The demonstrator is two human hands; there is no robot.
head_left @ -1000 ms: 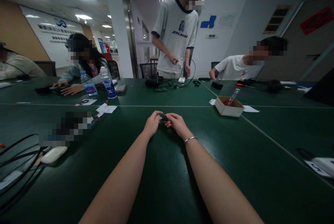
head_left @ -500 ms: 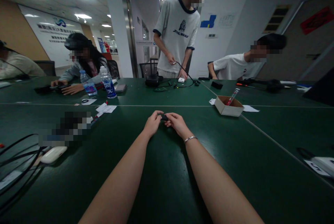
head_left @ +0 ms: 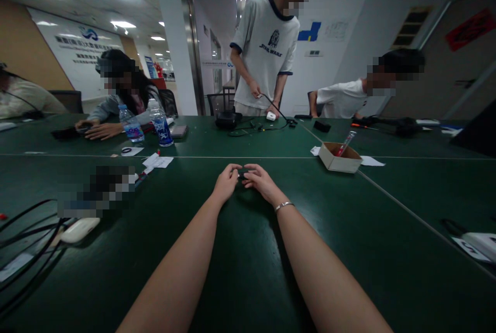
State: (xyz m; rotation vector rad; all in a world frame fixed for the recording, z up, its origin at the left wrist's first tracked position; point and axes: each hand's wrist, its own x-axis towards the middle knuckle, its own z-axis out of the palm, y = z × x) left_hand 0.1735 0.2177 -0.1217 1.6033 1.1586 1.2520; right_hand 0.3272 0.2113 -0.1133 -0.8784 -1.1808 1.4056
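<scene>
Both my arms stretch out over the dark green table (head_left: 240, 250). My left hand (head_left: 226, 184) and my right hand (head_left: 262, 182) meet at the middle, fingers curled and pinched on a small black object (head_left: 243, 173) held between them just above the tabletop. A thin silver bracelet (head_left: 284, 205) circles my right wrist. The object is too small and dark to name.
A small cardboard box (head_left: 340, 157) with a red-tipped tool stands to the right. Two water bottles (head_left: 160, 124) and paper slips lie at the left. Black cables (head_left: 27, 240) and a white case (head_left: 79, 229) sit near left. Other people sit and stand at the far side.
My hands have shifted slightly away from me with the small object still pinched between them. The standing person across the table has leaned in and put a hand to a white device.
</scene>
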